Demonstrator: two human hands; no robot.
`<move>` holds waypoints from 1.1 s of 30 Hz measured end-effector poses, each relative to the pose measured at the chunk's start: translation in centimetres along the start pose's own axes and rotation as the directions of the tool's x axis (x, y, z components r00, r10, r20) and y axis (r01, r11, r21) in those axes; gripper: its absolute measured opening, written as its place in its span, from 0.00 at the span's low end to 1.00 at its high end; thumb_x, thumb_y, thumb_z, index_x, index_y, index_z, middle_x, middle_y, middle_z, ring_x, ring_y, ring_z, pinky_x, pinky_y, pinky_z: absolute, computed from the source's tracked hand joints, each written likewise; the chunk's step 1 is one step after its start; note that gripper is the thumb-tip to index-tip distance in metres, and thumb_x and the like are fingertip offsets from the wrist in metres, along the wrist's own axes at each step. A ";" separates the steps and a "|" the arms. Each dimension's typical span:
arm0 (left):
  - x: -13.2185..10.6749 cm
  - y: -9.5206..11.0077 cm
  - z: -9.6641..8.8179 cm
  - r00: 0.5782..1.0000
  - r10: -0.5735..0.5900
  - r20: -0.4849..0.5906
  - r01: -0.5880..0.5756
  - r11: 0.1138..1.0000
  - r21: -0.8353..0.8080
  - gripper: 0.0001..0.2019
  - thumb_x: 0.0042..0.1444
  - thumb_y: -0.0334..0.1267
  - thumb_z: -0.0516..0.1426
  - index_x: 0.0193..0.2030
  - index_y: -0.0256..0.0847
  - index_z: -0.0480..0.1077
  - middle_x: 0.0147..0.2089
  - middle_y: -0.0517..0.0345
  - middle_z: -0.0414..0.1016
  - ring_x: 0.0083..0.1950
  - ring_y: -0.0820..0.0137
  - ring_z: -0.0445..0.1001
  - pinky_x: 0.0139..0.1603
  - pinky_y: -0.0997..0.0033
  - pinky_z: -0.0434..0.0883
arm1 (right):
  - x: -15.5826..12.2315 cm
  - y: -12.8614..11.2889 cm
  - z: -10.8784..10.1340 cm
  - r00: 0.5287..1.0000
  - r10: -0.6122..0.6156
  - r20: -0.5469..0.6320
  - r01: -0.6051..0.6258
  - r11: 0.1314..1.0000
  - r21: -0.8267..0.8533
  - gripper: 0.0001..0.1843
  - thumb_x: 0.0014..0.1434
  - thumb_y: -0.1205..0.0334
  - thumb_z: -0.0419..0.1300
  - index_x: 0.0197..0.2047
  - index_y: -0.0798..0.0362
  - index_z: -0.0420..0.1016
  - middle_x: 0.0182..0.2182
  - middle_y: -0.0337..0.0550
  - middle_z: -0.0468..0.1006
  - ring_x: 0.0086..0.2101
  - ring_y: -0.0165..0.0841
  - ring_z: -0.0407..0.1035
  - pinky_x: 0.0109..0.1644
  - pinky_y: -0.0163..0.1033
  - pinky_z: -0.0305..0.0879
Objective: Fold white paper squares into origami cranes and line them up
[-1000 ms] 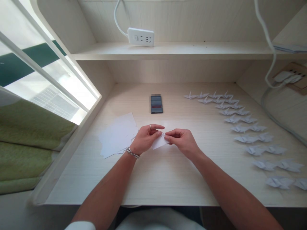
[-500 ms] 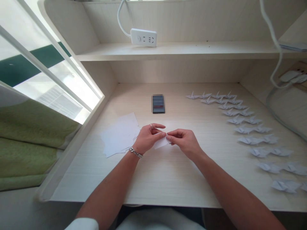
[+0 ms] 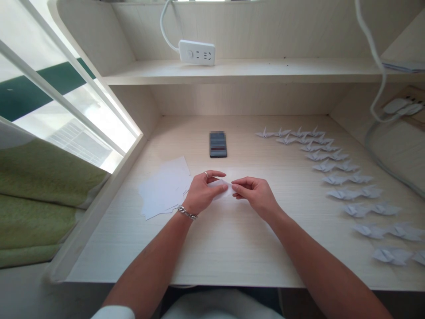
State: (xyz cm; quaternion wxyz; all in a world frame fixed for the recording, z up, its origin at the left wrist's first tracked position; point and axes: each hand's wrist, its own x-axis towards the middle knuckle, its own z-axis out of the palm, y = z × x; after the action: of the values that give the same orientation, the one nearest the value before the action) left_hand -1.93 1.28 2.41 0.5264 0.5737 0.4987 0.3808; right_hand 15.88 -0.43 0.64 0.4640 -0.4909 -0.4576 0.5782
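A small folded piece of white paper is held between my two hands above the middle of the desk. My left hand, with a ring and a chain bracelet, grips it with the thumb on top; part of the paper is hidden behind that thumb. My right hand pinches the paper's right end between thumb and fingers. Left of my left hand lies a loose stack of white paper sheets. To the right, several folded white paper cranes stand in rows along the desk.
A phone lies on the desk beyond my hands. A white power strip rests on the shelf above. A white cable hangs at the right near a wall socket. Green curtain and window bars border the left side.
The folded paper has turned in my fingers, and its lower flap no longer hangs down. My right hand stays pinched at its right end. The whole view has shifted slightly.
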 end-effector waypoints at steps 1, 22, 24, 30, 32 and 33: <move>0.0 0.0 0.0 1.000 -0.008 -0.005 0.008 1.000 -0.007 0.21 0.44 0.41 0.66 0.46 0.36 0.73 0.33 0.52 0.79 0.29 0.70 0.74 0.29 0.73 0.69 | 0.0 0.0 -0.1 1.000 0.002 0.001 -0.002 1.000 0.006 0.18 0.43 0.53 0.71 0.35 0.56 0.80 0.27 0.44 0.80 0.27 0.33 0.74 0.35 0.41 0.73; 0.0 0.5 -0.4 0.997 0.019 -0.074 -0.012 0.995 0.102 0.19 0.41 0.43 0.68 0.40 0.38 0.76 0.36 0.56 0.77 0.32 0.72 0.71 0.31 0.74 0.68 | -0.1 0.1 -0.2 0.998 -0.059 0.010 0.059 0.998 -0.035 0.20 0.40 0.60 0.73 0.39 0.55 0.80 0.31 0.44 0.81 0.31 0.34 0.75 0.38 0.40 0.73; 0.0 0.6 -0.4 0.997 0.017 -0.070 -0.010 0.994 0.107 0.19 0.41 0.43 0.68 0.40 0.37 0.76 0.36 0.56 0.77 0.31 0.73 0.71 0.31 0.74 0.68 | -0.1 0.0 -0.2 0.998 -0.057 0.017 0.057 0.998 -0.026 0.21 0.40 0.60 0.73 0.39 0.55 0.80 0.30 0.44 0.81 0.32 0.34 0.75 0.38 0.40 0.73; 0.0 0.8 -0.4 0.998 0.009 -0.063 -0.002 0.994 0.114 0.20 0.41 0.42 0.67 0.42 0.37 0.76 0.34 0.57 0.76 0.29 0.75 0.69 0.30 0.75 0.67 | -0.2 -0.4 -0.1 1.000 -0.023 0.006 0.023 0.998 0.067 0.15 0.49 0.53 0.67 0.35 0.57 0.81 0.25 0.44 0.80 0.28 0.34 0.76 0.36 0.41 0.75; 0.0 0.8 -0.4 0.999 0.005 -0.054 0.001 0.993 0.117 0.19 0.41 0.41 0.67 0.42 0.37 0.76 0.33 0.58 0.75 0.29 0.75 0.68 0.30 0.75 0.66 | -0.1 -0.4 -0.1 1.000 -0.020 0.006 0.020 0.999 0.048 0.15 0.48 0.54 0.68 0.35 0.58 0.81 0.24 0.43 0.80 0.28 0.33 0.75 0.35 0.40 0.75; 0.0 0.8 -0.4 0.999 0.004 -0.050 0.002 0.993 0.119 0.19 0.41 0.41 0.67 0.42 0.37 0.76 0.33 0.58 0.75 0.29 0.75 0.68 0.30 0.75 0.66 | -0.1 -0.4 -0.1 1.000 -0.020 0.006 0.020 0.999 0.038 0.15 0.47 0.55 0.69 0.36 0.58 0.81 0.24 0.44 0.80 0.27 0.33 0.75 0.35 0.40 0.75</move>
State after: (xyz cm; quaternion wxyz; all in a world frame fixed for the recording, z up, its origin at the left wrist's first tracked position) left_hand -2.22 1.42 3.28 0.4784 0.5946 0.5334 0.3646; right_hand 16.03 -0.44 1.05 0.4773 -0.4755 -0.4531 0.5837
